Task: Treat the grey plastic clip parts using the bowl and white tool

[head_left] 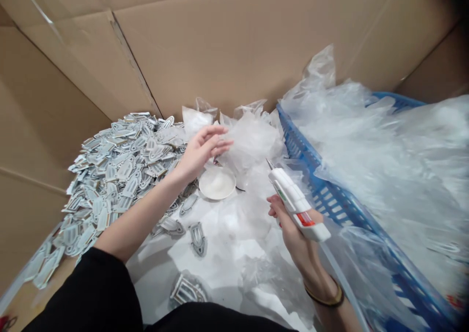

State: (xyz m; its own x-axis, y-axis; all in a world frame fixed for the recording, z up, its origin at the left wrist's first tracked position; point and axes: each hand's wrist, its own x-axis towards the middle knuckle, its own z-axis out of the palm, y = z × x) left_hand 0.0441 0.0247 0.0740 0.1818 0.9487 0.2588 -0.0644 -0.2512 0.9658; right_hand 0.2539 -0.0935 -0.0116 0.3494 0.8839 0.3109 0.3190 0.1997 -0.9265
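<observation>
My left hand (207, 149) reaches over the small clear bags (252, 139) at the back middle, its fingers apart and nothing seen between them. Below it lies a round white dish (217, 183). My right hand (295, 232) is wrapped round a white screwdriver-like electric tool (293, 197) with a thin metal tip and an orange-red part; the tip points up and left toward the bags. A single grey metal-looking piece (198, 239) lies on the white surface between my arms, and another stack of them (187, 289) is nearer to me.
A large heap of grey flat pieces (120, 166) covers the left side. On the right, a blue plastic basket (337, 200) overflows with clear plastic bags (395, 161). Cardboard walls (234, 44) stand behind and at the left. Loose crumpled plastic (271, 278) lies near my right wrist.
</observation>
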